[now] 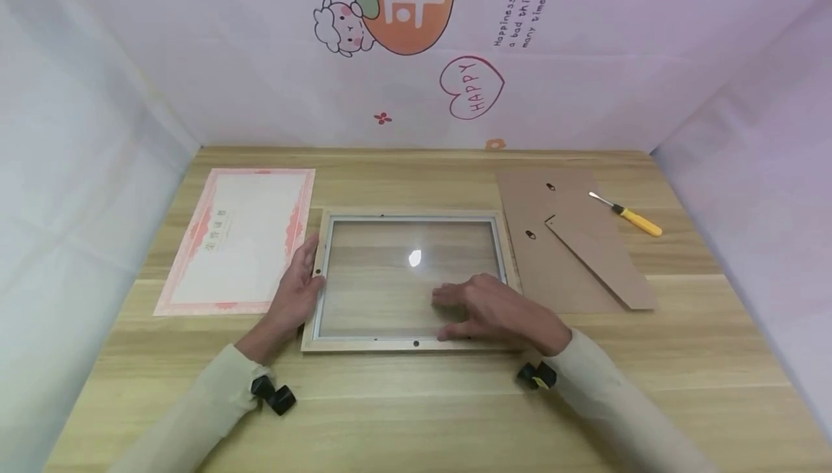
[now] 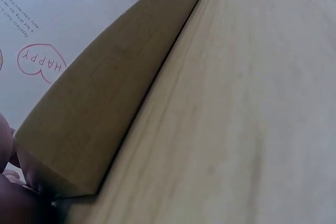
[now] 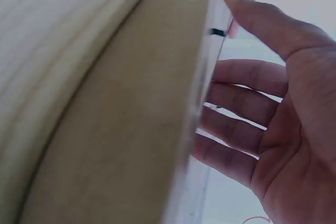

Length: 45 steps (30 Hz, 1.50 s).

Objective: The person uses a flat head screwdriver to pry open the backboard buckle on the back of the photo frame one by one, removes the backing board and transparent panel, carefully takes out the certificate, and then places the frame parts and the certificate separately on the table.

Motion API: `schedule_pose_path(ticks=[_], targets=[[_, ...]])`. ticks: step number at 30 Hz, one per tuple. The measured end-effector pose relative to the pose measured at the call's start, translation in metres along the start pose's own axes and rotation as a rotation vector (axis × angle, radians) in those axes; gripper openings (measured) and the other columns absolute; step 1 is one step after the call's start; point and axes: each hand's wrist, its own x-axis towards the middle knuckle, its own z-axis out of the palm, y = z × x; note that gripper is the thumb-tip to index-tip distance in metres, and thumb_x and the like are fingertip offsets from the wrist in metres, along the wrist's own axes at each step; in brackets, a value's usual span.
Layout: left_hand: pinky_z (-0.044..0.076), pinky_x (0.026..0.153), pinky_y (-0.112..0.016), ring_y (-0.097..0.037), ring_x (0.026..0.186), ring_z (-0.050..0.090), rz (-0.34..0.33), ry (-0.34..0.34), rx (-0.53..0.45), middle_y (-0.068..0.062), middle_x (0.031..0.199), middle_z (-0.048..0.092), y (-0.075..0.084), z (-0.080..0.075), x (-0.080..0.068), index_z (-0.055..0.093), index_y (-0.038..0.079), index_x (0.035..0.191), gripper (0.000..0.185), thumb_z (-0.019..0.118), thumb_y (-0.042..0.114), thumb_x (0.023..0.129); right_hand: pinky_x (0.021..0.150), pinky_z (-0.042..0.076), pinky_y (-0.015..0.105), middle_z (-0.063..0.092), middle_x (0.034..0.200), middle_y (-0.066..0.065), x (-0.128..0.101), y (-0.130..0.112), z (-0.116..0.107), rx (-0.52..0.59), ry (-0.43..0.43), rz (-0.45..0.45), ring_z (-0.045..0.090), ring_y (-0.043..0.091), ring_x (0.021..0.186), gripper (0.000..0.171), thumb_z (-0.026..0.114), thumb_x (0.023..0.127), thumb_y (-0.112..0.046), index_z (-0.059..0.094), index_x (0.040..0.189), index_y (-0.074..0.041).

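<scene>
A pale wooden picture frame [image 1: 409, 281] with a clear glass pane lies flat on the grained wooden table [image 1: 416, 401], its long axis running left to right between the two hands. The left hand [image 1: 295, 289] rests relaxed, fingers straight, against the frame's left edge. The right hand [image 1: 494, 310] lies flat on the glass, fingers spread and released. To its right lie a brown backing board [image 1: 572, 242] and a yellow-handled screwdriver [image 1: 627, 214]; left of the left hand lies a red-bordered certificate [image 1: 240, 238].

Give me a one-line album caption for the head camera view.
Both hands on a wooden picture frame: left hand at its edge, right hand flat on the glass, certificate alongside.
</scene>
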Motion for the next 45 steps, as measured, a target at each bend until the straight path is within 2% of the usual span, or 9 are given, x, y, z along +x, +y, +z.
schedule_pose_path(ticks=[4, 7, 11, 13, 18, 25, 33, 39, 45], targets=[[0.005, 0.127, -0.045, -0.022, 0.154, 0.003, 0.003, -0.007, -0.008, -0.007, 0.167, 0.002, -0.001, -0.001, 0.000, 0.003, 0.007, 0.158, 0.072, 0.032, -0.009, 0.095, 0.072, 0.059, 0.017, 0.077, 0.095, 0.005, -0.001, -0.007, -0.002, -0.024, 0.037, -0.120, 0.065, 0.000, 0.067, 0.031, 0.069, 0.090, -0.036, 0.073, 0.104, -0.009], [0.005, 0.127, -0.045, -0.022, 0.154, 0.003, -0.001, -0.014, -0.016, -0.007, 0.167, 0.002, -0.001, -0.002, 0.000, 0.003, 0.007, 0.158, 0.072, 0.033, -0.009, 0.095, 0.051, 0.045, 0.003, 0.066, 0.067, -0.004, -0.003, -0.014, -0.002, -0.099, 0.136, -0.274, 0.050, -0.004, 0.050, 0.012, 0.071, 0.089, -0.020, 0.066, 0.083, -0.012], [0.005, 0.127, -0.045, -0.021, 0.154, 0.002, -0.014, -0.024, -0.063, -0.006, 0.167, 0.002, -0.002, -0.004, -0.001, 0.004, 0.008, 0.158, 0.074, 0.035, -0.010, 0.094, 0.040, 0.024, -0.001, 0.054, 0.054, -0.005, -0.010, -0.024, -0.008, -0.255, 0.270, -0.380, 0.037, -0.003, 0.039, 0.016, 0.069, 0.084, 0.001, 0.057, 0.089, -0.009], [0.004, 0.127, -0.043, -0.019, 0.154, 0.001, -0.021, -0.035, -0.098, -0.005, 0.167, 0.002, -0.003, -0.006, -0.002, 0.004, 0.009, 0.158, 0.074, 0.036, -0.010, 0.094, 0.039, 0.023, 0.001, 0.065, 0.062, -0.001, -0.012, -0.028, -0.013, -0.327, 0.297, -0.379, 0.036, -0.002, 0.038, 0.025, 0.068, 0.080, 0.008, 0.058, 0.099, -0.006], [0.001, 0.127, -0.042, -0.017, 0.154, -0.001, -0.027, -0.050, -0.158, -0.003, 0.168, 0.002, -0.003, -0.005, -0.004, 0.005, 0.010, 0.158, 0.073, 0.035, -0.011, 0.095, 0.043, 0.047, 0.011, 0.077, 0.096, 0.011, -0.014, -0.036, -0.031, -0.426, 0.348, -0.340, 0.066, 0.009, 0.055, 0.038, 0.064, 0.073, 0.018, 0.061, 0.106, -0.002], [0.004, 0.127, -0.043, -0.019, 0.154, 0.003, -0.031, -0.035, -0.172, -0.004, 0.167, 0.005, -0.001, -0.003, -0.006, 0.009, 0.010, 0.157, 0.071, 0.034, -0.012, 0.095, 0.058, 0.061, 0.026, 0.075, 0.090, 0.013, -0.008, -0.038, -0.058, -0.478, 0.513, -0.359, 0.074, 0.023, 0.073, 0.032, 0.068, 0.077, 0.012, 0.059, 0.106, 0.003], [0.003, 0.127, -0.041, -0.019, 0.154, 0.001, -0.051, -0.003, -0.120, -0.006, 0.167, 0.004, 0.002, 0.000, -0.012, 0.008, 0.006, 0.157, 0.069, 0.033, -0.013, 0.095, 0.040, 0.045, 0.015, 0.062, 0.062, 0.003, 0.003, -0.033, -0.086, -0.381, 0.617, -0.323, 0.051, 0.007, 0.045, 0.028, 0.070, 0.076, 0.010, 0.065, 0.102, 0.001], [0.004, 0.126, -0.040, -0.018, 0.154, 0.002, -0.032, -0.004, -0.075, -0.005, 0.167, 0.006, 0.000, 0.001, -0.020, 0.008, 0.007, 0.158, 0.072, 0.034, -0.013, 0.094, 0.058, 0.061, 0.024, 0.076, 0.080, 0.013, 0.008, -0.029, -0.110, -0.201, 0.594, -0.299, 0.073, 0.018, 0.065, 0.020, 0.074, 0.078, 0.011, 0.074, 0.097, 0.003], [0.004, 0.126, -0.042, -0.022, 0.154, 0.002, -0.027, 0.003, -0.052, -0.008, 0.167, 0.006, 0.000, 0.001, -0.031, 0.009, 0.004, 0.157, 0.071, 0.034, -0.013, 0.093, 0.060, 0.062, 0.030, 0.077, 0.089, 0.015, 0.015, -0.021, -0.144, -0.118, 0.595, -0.192, 0.074, 0.021, 0.068, 0.016, 0.073, 0.082, 0.005, 0.077, 0.097, 0.001]])
